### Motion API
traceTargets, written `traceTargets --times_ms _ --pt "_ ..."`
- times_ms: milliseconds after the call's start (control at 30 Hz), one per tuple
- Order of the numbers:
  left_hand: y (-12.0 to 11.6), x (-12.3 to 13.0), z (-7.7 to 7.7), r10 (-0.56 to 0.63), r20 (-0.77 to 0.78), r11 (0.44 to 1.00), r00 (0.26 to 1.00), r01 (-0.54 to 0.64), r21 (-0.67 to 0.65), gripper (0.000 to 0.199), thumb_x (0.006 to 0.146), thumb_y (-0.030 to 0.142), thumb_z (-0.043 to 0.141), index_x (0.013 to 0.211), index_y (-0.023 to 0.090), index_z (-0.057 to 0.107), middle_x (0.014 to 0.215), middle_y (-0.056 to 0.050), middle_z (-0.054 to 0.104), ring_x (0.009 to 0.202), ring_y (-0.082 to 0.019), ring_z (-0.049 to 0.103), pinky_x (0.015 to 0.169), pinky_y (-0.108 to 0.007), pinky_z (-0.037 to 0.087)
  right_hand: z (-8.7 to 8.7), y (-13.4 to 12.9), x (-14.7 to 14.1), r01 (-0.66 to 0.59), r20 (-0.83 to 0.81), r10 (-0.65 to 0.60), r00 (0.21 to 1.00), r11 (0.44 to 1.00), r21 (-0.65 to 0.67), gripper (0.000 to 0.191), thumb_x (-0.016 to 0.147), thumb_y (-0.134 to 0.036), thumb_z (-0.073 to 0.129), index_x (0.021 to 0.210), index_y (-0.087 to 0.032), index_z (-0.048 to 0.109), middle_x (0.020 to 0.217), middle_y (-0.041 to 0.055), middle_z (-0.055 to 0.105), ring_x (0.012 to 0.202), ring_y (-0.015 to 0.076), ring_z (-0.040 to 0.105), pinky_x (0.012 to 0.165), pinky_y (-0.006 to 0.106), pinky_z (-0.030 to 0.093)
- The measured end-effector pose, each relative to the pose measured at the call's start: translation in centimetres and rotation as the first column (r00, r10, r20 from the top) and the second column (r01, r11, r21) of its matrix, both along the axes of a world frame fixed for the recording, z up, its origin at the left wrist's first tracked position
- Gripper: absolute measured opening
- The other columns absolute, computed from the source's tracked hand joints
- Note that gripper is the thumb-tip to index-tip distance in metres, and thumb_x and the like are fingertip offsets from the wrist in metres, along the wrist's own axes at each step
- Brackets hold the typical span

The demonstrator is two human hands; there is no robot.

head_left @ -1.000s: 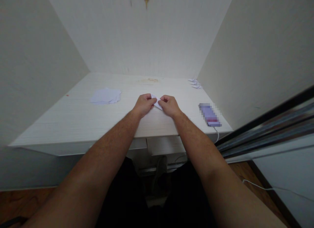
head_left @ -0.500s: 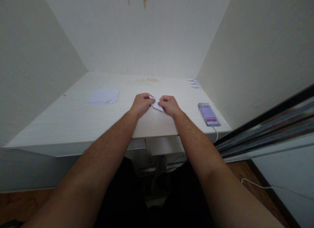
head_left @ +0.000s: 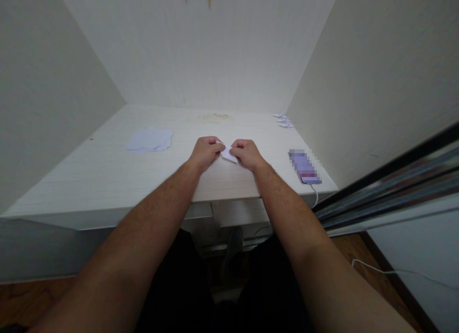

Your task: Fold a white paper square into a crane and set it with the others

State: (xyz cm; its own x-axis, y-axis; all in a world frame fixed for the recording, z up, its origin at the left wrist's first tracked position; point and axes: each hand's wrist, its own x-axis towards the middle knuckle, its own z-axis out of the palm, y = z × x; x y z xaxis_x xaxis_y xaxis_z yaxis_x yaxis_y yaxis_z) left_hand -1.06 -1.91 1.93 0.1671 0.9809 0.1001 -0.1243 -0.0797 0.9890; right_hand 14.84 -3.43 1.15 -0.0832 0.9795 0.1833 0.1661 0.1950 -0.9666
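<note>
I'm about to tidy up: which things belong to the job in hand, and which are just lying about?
Job in hand:
white paper, held by left hand and right hand
paper sheets, likely
small paper shapes, probably

Seemingly lying about:
phone-like device
its white cable

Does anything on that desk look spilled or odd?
Yes: a brownish patch marks the desk near the back wall, beyond the small paper held by the left hand and right hand. Spill or wear, I can't tell. The paper stack at left has uneven edges.
</note>
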Motion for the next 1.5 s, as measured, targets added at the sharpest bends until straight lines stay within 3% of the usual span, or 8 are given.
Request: traceTargets --times_ms 167,433,700,1200,1500 --pt "-0.4 -0.1 0.5 -0.031 0.040 0.998 0.999 0.033 -0.055 0.012 0.053 0.016 0.068 0.056 0.015 0.057 0.038 0.006 0.040 0.036 -0.004 0.034 0.041 -0.022 0.017 0.4 -0.3 -0.1 0.008 0.023 -0.007 1.000 1.000 -0.022 0.010 0.060 -0.026 0.064 0.062 -0.017 0.059 0.051 -0.0059 0.051 0.049 0.0076 0.040 0.049 0.022 0.030" --pt "-0.1 -0.2 0.3 -0.062 0.031 0.997 0.998 0.063 -0.033 0.012 0.055 0.018 0.069 0.057 0.016 0.058 0.039 0.005 0.041 0.036 -0.005 0.035 0.039 -0.022 0.017 0.1 -0.2 0.0 -0.001 0.016 0.001 1.000 1.000 -0.008 0.011 0.062 -0.027 0.064 0.063 -0.018 0.058 0.051 -0.0064 0.049 0.048 0.0076 0.038 0.049 0.022 0.030" --pt "0.1 0.0 0.0 -0.021 -0.127 0.999 0.992 0.027 0.043 0.018 0.054 0.020 0.078 0.066 0.015 0.066 0.050 0.003 0.054 0.045 -0.007 0.043 0.045 -0.022 0.028 -0.1 0.1 0.0 -0.005 0.070 0.001 0.998 0.999 0.044 0.024 0.065 -0.040 0.067 0.064 -0.018 0.057 0.054 -0.0051 0.050 0.053 0.0087 0.040 0.051 0.023 0.030" --pt "0.3 -0.3 -0.2 -0.088 -0.057 0.996 0.994 0.088 -0.009 0.012 0.060 0.021 0.073 0.066 0.013 0.066 0.045 0.003 0.049 0.041 -0.006 0.039 0.043 -0.022 0.023 -0.3 0.0 0.1 0.008 0.053 -0.010 0.999 0.999 0.037 0.014 0.064 -0.030 0.065 0.064 -0.018 0.057 0.055 -0.0055 0.050 0.052 0.0081 0.039 0.051 0.023 0.031" --pt "0.4 -0.1 -0.4 -0.067 -0.039 0.998 0.997 0.067 0.011 0.021 0.068 0.033 0.073 0.065 0.016 0.060 0.044 0.005 0.045 0.039 -0.005 0.037 0.041 -0.022 0.021 -0.3 0.2 0.1 0.006 0.027 -0.007 1.000 0.999 0.043 0.014 0.064 -0.030 0.066 0.063 -0.017 0.058 0.054 -0.0056 0.051 0.051 0.0077 0.040 0.051 0.023 0.031"
